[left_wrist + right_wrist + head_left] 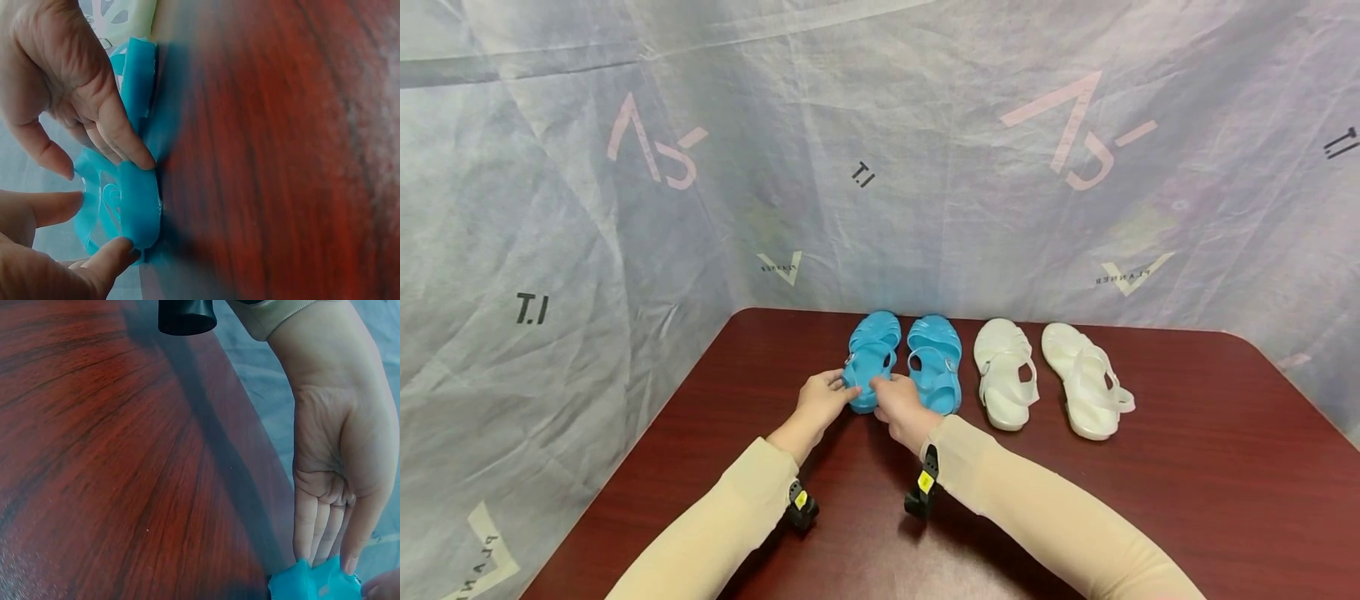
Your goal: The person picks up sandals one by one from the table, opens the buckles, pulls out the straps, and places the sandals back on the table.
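Note:
Two blue sandals stand side by side toward the back of the table, toes away from me. My left hand [822,398] holds the heel of the left blue sandal [874,333] from its left side. On the other side of that heel, my right hand [901,405] grips it with thumb and fingers. The left wrist view shows both hands around the heel of this sandal [141,203], sole down at the table. In the right wrist view only part of the sandal [290,586] appears, between the right thumb and fingers. The right blue sandal [935,336] is partly behind the right hand.
Two white sandals, one nearer [1002,343] and one farther right [1092,412], lie right of the blue pair. The dark red wooden table [1210,467] reaches back to a grey printed cloth [925,208]. Each wrist wears a black camera band [927,479].

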`<state>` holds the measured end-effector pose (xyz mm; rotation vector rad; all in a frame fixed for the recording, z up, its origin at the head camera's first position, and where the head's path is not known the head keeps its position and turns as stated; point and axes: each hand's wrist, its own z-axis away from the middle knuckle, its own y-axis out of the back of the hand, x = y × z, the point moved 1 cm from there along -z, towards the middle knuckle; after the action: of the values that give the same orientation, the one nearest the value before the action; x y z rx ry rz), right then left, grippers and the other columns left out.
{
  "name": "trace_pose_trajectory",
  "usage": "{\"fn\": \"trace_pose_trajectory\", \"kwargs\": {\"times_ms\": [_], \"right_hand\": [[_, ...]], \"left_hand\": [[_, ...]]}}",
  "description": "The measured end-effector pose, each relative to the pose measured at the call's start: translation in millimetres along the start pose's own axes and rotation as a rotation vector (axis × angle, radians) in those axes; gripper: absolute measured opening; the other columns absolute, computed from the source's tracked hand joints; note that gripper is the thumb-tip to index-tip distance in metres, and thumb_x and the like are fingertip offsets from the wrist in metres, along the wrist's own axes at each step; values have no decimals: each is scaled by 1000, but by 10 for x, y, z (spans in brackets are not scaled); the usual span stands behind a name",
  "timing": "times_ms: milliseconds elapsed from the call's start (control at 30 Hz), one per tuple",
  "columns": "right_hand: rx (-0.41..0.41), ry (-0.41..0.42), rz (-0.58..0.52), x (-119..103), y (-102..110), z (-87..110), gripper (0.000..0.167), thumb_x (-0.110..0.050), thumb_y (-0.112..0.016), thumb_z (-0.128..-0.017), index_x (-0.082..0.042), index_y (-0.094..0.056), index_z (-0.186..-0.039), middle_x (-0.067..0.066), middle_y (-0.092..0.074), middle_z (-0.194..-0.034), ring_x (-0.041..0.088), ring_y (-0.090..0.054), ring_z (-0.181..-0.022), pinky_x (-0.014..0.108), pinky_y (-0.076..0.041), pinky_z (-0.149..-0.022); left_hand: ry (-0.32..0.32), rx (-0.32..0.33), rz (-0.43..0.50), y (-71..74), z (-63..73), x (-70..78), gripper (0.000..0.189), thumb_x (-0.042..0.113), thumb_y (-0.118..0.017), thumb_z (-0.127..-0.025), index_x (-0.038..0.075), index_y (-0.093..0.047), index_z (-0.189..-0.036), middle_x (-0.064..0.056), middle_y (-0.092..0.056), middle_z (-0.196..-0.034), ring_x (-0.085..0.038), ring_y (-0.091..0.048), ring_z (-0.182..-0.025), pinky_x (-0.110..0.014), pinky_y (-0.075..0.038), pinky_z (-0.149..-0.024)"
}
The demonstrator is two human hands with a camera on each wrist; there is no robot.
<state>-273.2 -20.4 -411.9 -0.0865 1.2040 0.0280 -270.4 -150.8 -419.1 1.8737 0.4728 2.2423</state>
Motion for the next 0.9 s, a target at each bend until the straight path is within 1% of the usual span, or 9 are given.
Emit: {"fn": "trace_pose_trajectory", "kwargs": {"times_ms": [167,333,467,567,667,800,900], "right_hand": [[2,-3,-5,19,-6,-8,57,-13,-45,-100,6,-25,-149,26,-32,-152,38,-38,-138,47,-41,-108],[-5,3,0,21,-8,-9,57,-12,-45,-99,7,-24,-149,26,-31,-152,38,-37,-139,47,-42,-107],[7,20,82,4,7,-11,60,-14,-48,-97,6,-26,-149,24,-33,-152,37,-37,-137,47,-39,-110],[20,30,152,3,7,-6,61,-16,-51,-96,5,-29,-148,23,-35,-151,36,-38,-136,48,-37,-111],[23,33,172,3,23,1,64,-16,-53,-95,5,-27,-149,23,-32,-152,37,-34,-139,49,-35,-113],[33,62,194,-10,44,-5,69,-17,-53,-94,4,-21,-152,22,-26,-156,37,-27,-143,49,-32,-115],[37,117,228,-33,59,-6,71,-18,-53,-94,2,-18,-153,21,-23,-158,36,-23,-146,49,-30,-116]], "left_hand": [[5,7,-6,-8,17,7,59,17,-65,-93,-5,-42,-143,-25,-47,-143,-35,-46,-134,-44,-45,-105],[9,2,-7,8,22,11,58,17,-65,-94,-5,-42,-142,-25,-47,-143,-36,-46,-134,-44,-44,-106],[5,-2,6,15,9,16,57,18,-64,-94,-4,-43,-142,-26,-46,-144,-38,-45,-134,-45,-44,-106],[15,7,31,27,20,4,56,19,-65,-94,-3,-44,-142,-25,-46,-144,-37,-45,-134,-44,-44,-106],[15,23,50,21,34,-3,56,18,-65,-93,-3,-45,-141,-25,-47,-143,-37,-46,-133,-44,-45,-105],[-28,60,55,9,45,41,55,14,-67,-92,-4,-47,-139,-25,-48,-142,-36,-47,-133,-43,-45,-105],[-59,88,45,3,52,105,54,13,-68,-91,-3,-48,-139,-22,-48,-144,-34,-46,-134,-43,-45,-106]]}}
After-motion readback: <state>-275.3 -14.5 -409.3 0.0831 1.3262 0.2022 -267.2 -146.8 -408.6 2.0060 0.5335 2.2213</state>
